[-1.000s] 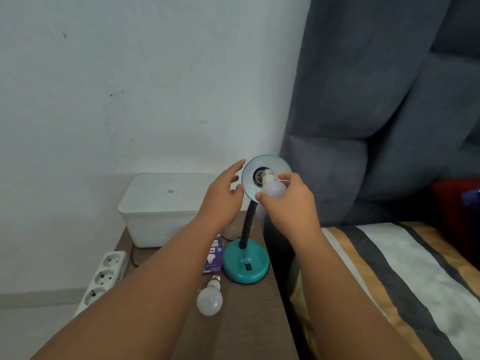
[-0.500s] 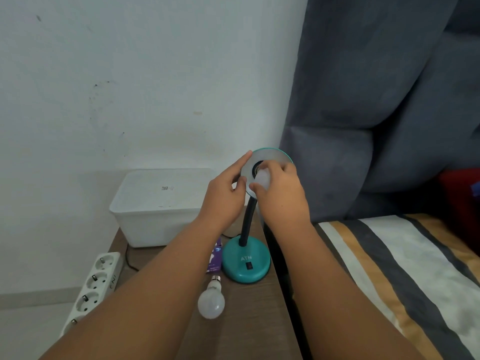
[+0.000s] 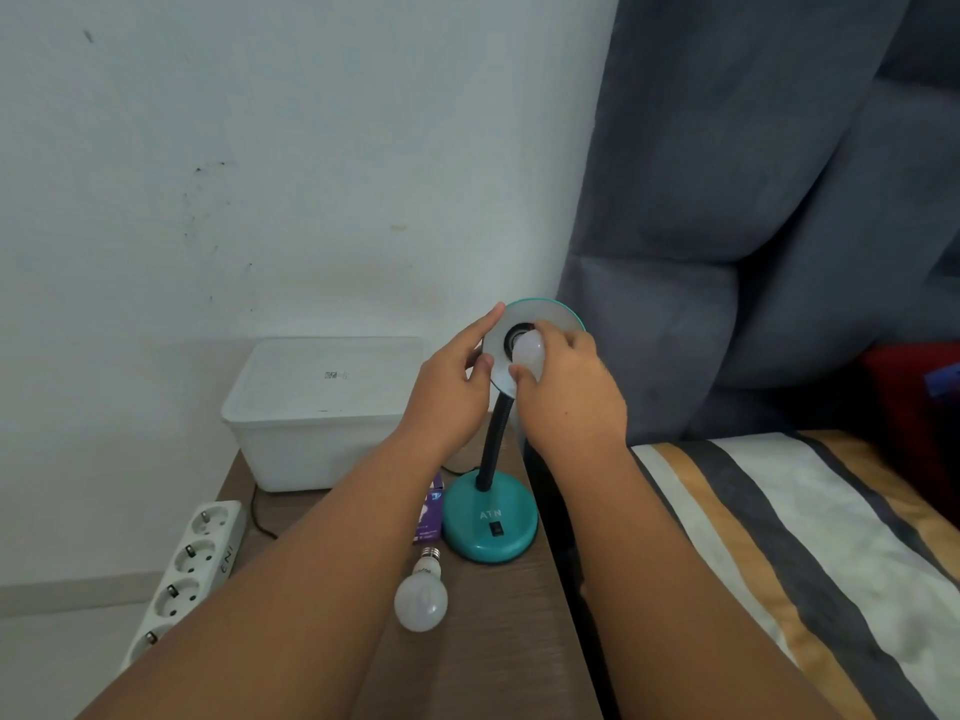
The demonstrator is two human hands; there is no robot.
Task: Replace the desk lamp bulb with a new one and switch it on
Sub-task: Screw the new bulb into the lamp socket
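Right hand (image 3: 569, 392): grip closed around a frosted white bulb (image 3: 529, 353), fingertips on its rounded glass; the bulb's neck points into the dark socket at the middle of the lamp shade (image 3: 558, 317). Whether the thread is seated cannot be told. Left hand (image 3: 452, 387): fingers and thumb pinch the shade's left rim, holding it.

Shade is a round dish, pale glossy inside, teal at the edge, tilted to face the camera. Black ribbed gooseneck (image 3: 496, 439) curves down to a smooth teal domed base (image 3: 489, 517) with a black rocker switch (image 3: 497, 529) on its front.

Second bulb (image 3: 422, 597), frosted, metal screw cap, lies on its side on the wood-grain tabletop (image 3: 493, 641), just left of the base and in front of it. A purple carton (image 3: 430, 511) lies between the left forearm and the base. A matte white plastic box (image 3: 322, 407) sits at the back.

The base stands close to the tabletop's right edge; the bed (image 3: 779, 537) adjoins it. A white power strip (image 3: 189, 563) lies past the left edge.
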